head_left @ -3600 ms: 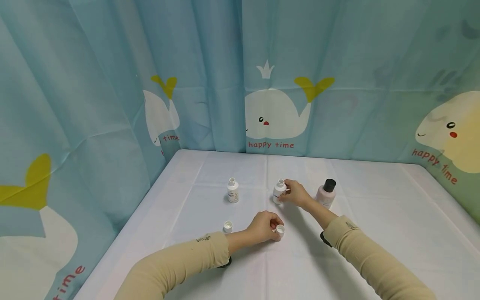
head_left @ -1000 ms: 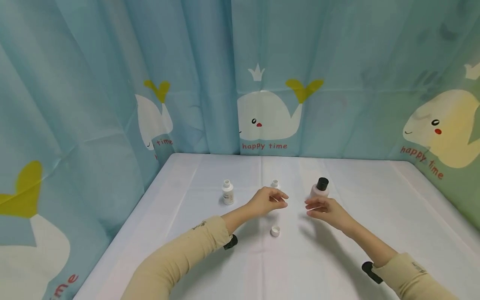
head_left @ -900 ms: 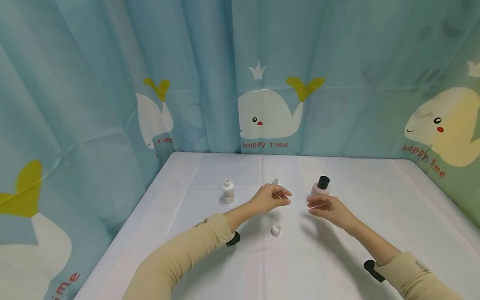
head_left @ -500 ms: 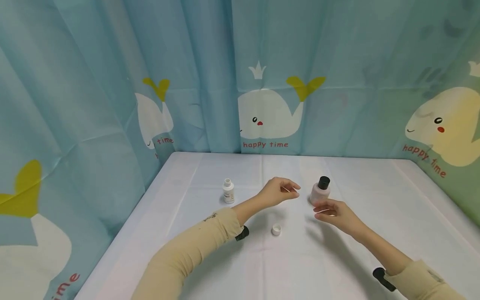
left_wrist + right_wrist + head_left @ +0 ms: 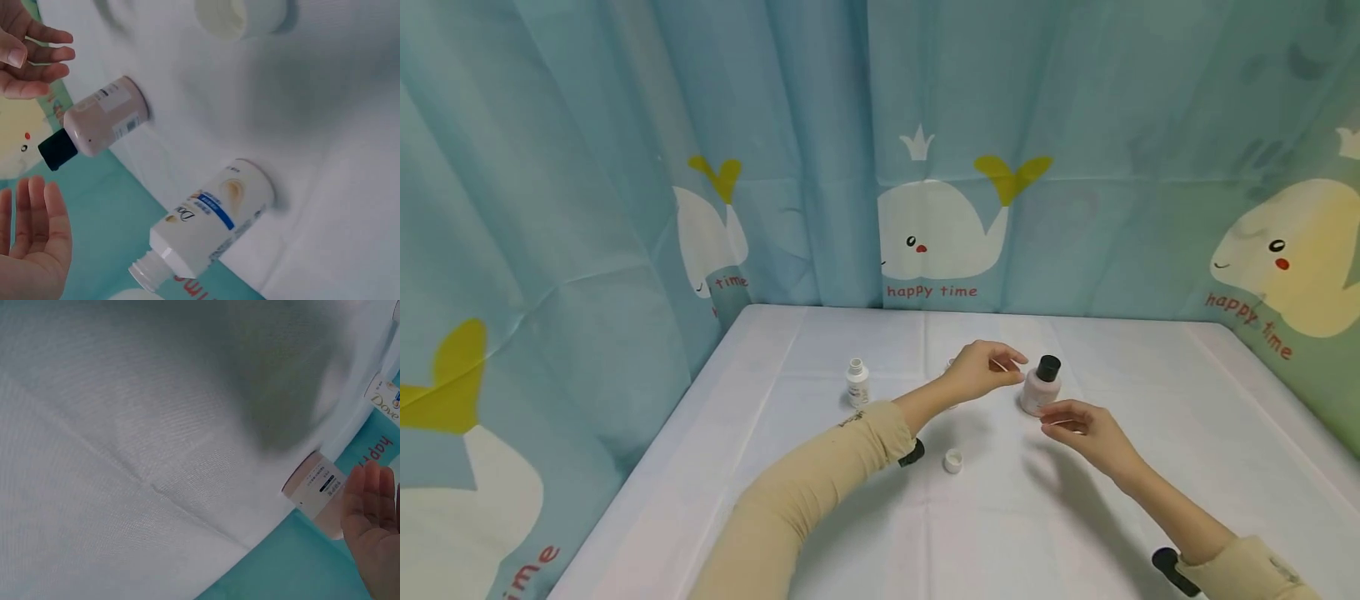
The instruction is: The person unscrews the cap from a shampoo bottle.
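A pink bottle (image 5: 1036, 392) with a black cap (image 5: 1048, 365) stands on the white-covered table (image 5: 1150, 392). My left hand (image 5: 1000, 365) hovers just left of its cap with relaxed fingers and holds nothing. My right hand (image 5: 1063, 421) hovers just in front of the bottle, open and empty. In the left wrist view the pink bottle (image 5: 103, 125) sits between my left hand's straight fingers (image 5: 31, 219) and the right hand (image 5: 28, 56). In the right wrist view the right hand's fingers (image 5: 372, 512) are close beside the pink bottle (image 5: 315, 490).
An uncapped white Dove bottle (image 5: 212, 228) stands behind my left wrist, mostly hidden in the head view. Another uncapped white bottle (image 5: 857, 383) stands further left. A loose white cap (image 5: 952, 460) lies nearer me. Whale-print curtains (image 5: 940, 225) enclose the table.
My left hand has moved right, from the middle white bottle to the pink bottle's cap. My right hand has shifted slightly right and stays by the pink bottle. Earlier each hand let go of a cap and a bottle.
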